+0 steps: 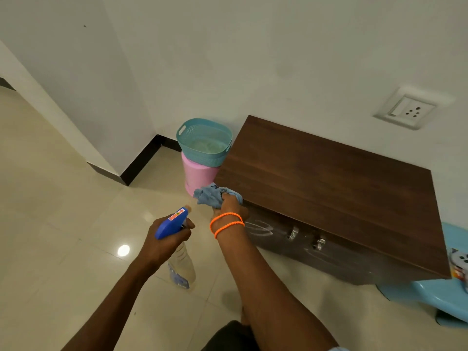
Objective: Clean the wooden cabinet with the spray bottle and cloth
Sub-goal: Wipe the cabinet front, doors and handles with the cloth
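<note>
The right hand [229,205], fingers bunched around the blue cloth [211,196], wipes the wooden cabinet [329,178] corner; the left hand [166,240] grips the spray bottle [177,239]. Next, probably spraying the smeared front.

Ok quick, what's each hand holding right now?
Left hand: closed around the blue-topped clear plastic spray bottle.
Right hand: closed on the crumpled light blue cloth.

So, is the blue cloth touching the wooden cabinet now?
Touching. In the head view, the right hand presses the bunched cloth onto the front left corner of the cabinet, with no gap visible between them.
</note>
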